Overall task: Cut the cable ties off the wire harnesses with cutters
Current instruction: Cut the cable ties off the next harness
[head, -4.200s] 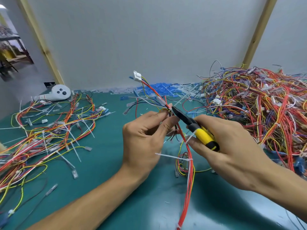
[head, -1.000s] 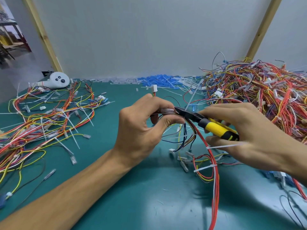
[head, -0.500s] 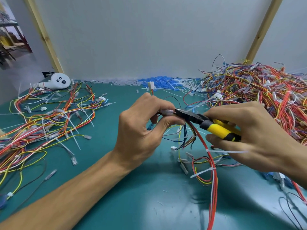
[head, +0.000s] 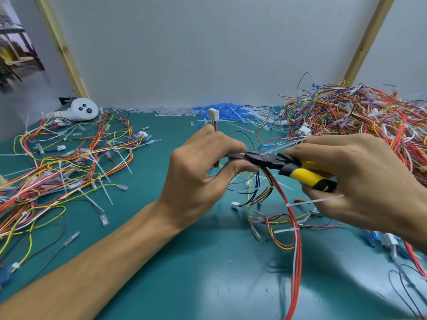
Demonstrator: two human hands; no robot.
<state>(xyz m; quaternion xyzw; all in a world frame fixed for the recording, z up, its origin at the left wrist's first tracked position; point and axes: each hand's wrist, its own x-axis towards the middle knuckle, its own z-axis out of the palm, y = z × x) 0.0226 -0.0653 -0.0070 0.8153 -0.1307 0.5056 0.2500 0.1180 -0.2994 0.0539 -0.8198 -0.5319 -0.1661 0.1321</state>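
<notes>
Fingers (head: 231,144) of left hand (head: 198,176) pinch harness (head: 297,250) above mat (head: 184,273); right hand (head: 360,179) grips cutters (head: 302,175), tips at the pinch, prob on a tie, can't confirm. Risk: blades nick wire insulation or thumb, cut pt hidden

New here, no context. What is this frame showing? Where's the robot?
No robot: one camera worn on a person's head looks down at their two bare hands. The left hand pinches a wire harness; the right hand grips yellow-handled cutters, their nose at the left fingers. On the green mat: a big tangled pile of harnesses to the right, spread-out harnesses to the left, blue and white scraps along the back wall, a white device far left.
</notes>
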